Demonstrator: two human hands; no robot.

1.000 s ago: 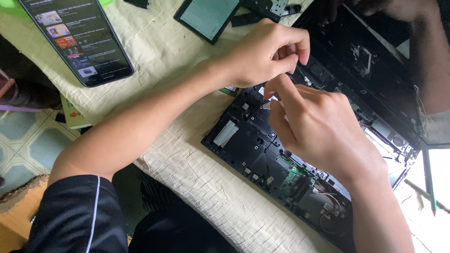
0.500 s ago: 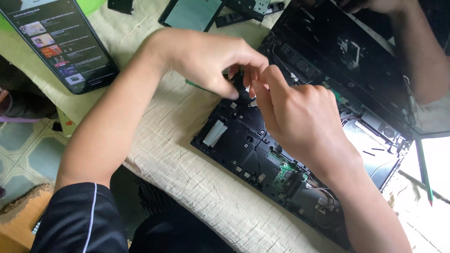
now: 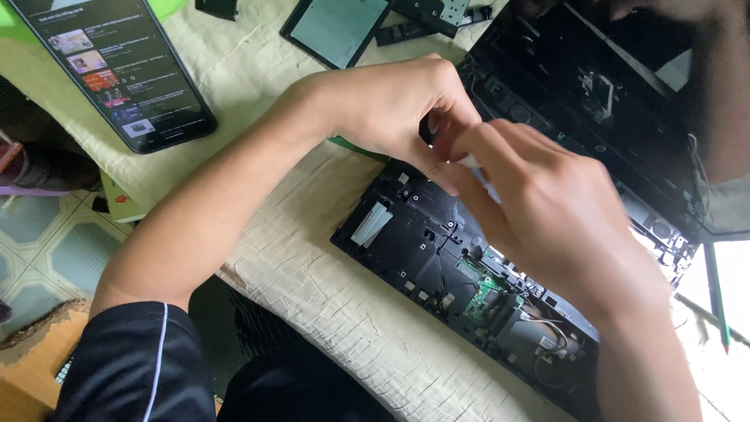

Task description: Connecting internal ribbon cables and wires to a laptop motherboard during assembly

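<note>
While the opened laptop base (image 3: 437, 250) lay directly beneath both hands, the left hand (image 3: 391, 109) and right hand (image 3: 539, 211) met fingertip to fingertip, pinching one small pale part (image 3: 469, 161), likely steadying it. Left of the left hand, a phone (image 3: 117, 70) rested face-up.

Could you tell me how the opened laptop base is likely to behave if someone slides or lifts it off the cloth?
The opened laptop base looks rigid, so it probably lifts flat. Its exposed green circuit board and thin wires seem fragile. The wrinkled cloth would likely bunch up and resist sliding.
</note>
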